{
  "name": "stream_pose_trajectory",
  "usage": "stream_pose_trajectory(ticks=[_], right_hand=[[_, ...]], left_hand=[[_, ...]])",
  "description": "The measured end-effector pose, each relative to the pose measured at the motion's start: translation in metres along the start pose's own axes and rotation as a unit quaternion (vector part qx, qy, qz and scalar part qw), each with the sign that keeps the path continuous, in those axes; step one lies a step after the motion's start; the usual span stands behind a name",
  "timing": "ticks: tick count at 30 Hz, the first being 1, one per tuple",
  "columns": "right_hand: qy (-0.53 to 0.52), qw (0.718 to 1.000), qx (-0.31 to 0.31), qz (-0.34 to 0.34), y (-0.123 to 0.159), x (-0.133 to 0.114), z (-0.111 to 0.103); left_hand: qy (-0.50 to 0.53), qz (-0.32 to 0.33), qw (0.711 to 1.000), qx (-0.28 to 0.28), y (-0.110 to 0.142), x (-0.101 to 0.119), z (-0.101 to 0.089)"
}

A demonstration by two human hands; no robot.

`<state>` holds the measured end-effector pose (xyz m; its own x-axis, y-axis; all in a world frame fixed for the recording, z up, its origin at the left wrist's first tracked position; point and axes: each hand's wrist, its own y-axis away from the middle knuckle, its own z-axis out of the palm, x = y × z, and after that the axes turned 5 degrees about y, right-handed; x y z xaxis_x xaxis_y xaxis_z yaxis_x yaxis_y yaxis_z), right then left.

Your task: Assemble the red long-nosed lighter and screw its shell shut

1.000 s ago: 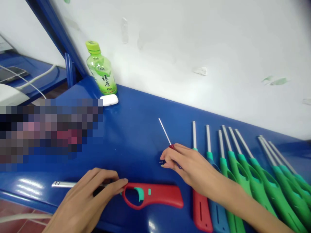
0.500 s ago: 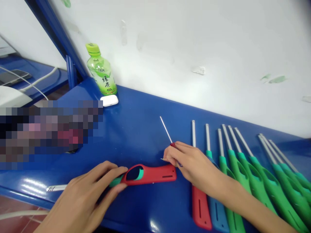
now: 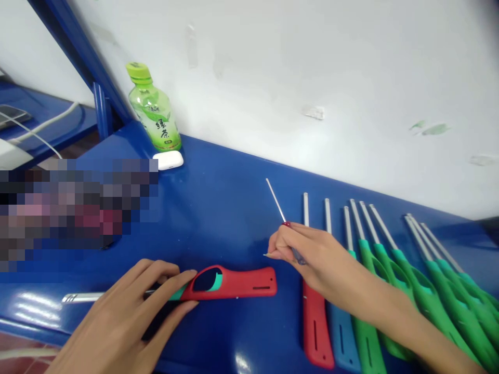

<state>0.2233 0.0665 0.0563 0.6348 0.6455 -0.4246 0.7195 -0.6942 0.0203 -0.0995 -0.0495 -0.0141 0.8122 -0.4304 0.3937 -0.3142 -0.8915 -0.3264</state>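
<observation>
A red long-nosed lighter [image 3: 247, 282] with a teal collar and a metal tube lies sideways on the blue table. My left hand [image 3: 144, 306] pinches it near the collar between thumb and fingers, its tube running out to the left. My right hand [image 3: 307, 252] is closed around a screwdriver [image 3: 275, 200], whose thin shaft points up and away past a red ring. Part of a greyish handle shows beneath the palm. A tiny pale tip pokes out by the right thumb; I cannot make out what it is. The right hand hovers beyond the lighter's butt end, apart from it.
To the right lie another red lighter [image 3: 317, 332], a blue lighter [image 3: 343, 337] and several green lighters [image 3: 452, 306], tubes toward the wall. At the back left stand a green tea bottle [image 3: 155, 117] and a white case [image 3: 168, 160]. A blurred patch covers the left side.
My right hand, with the screwdriver, has shifted right, away from the red lighter's end. The left hand still grips the lighter. The whole view has moved slightly.
</observation>
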Motion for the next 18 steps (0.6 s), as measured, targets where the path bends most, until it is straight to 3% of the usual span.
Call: stream_pose_trajectory(ticks=[7, 18], right_hand=[[-0.034, 0.996, -0.081, 0.001, 0.009, -0.003, -0.017], [-0.013, 0.997, -0.081, 0.008, 0.008, -0.006, -0.009]], left_hand=[[0.001, -0.011, 1.000, -0.015, -0.004, 0.000, 0.009], [0.003, -0.009, 1.000, -0.015, -0.004, 0.001, 0.008]])
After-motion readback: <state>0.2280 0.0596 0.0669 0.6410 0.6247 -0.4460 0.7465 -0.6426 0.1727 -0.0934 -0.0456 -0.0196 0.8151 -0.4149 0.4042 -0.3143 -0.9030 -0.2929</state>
